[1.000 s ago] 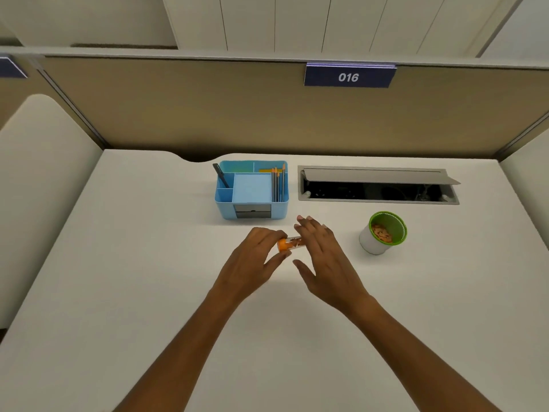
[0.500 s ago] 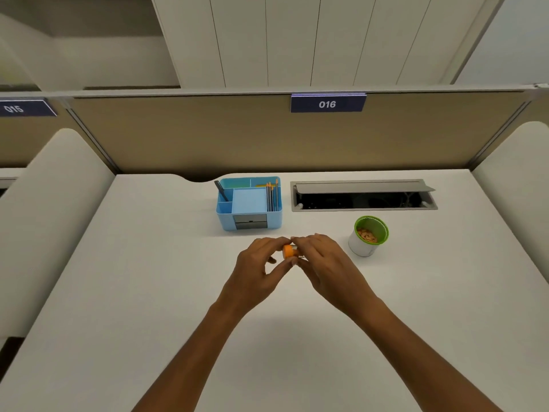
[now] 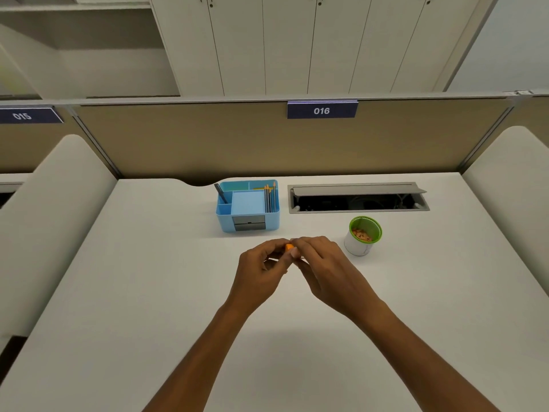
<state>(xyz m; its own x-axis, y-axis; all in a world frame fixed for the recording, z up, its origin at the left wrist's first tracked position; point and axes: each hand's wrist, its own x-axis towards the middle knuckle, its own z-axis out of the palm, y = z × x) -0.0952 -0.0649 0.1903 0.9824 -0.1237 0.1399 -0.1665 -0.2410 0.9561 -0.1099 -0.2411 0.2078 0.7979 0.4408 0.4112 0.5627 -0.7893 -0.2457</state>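
Your left hand (image 3: 261,269) & right hand (image 3: 323,270) both pinch the small orange piece (image 3: 289,247) w/ curled fingers, above the desk (image 3: 148,292) btw. organizer (image 3: 227,224) & cup (image 3: 356,248), so prob. mid-job, nothing set down yet.

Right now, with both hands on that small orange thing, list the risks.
The orange piece is pinched by just the fingertips of the left hand and right hand, so it may slip onto the desk. The green-rimmed cup stands near the right hand; a sideways jerk could tip it.
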